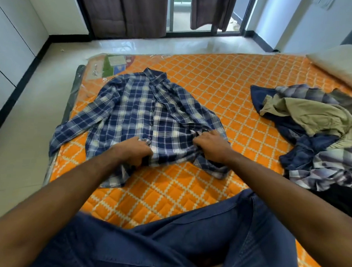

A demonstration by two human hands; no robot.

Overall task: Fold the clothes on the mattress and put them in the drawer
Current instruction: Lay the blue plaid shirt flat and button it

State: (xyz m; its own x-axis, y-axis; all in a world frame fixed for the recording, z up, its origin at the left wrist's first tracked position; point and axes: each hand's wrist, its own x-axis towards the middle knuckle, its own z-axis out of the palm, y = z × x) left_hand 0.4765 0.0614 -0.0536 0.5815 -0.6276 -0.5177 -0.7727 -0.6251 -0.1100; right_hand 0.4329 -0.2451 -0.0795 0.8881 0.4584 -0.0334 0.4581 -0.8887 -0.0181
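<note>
Both hands are bunched into the bottom hem of the blue and white plaid button-up shirt (143,115): my left hand (135,149) is curled round the fabric near the button placket, and my right hand (210,146) pinches a fold of cloth over by the right side seam. It's thin woven cotton by the look of it, so I'd guess light, floppy and quick to wrinkle; better to hold it at hems, shoulders and seams than mid-panel. It lies face up on the orange quilted mattress (224,79), collar pointing away from me, sleeves sprawled out, body stretching away from my grip. Well off to my right sits the heap of unfolded clothes (314,129). No drawer in sight.
</note>
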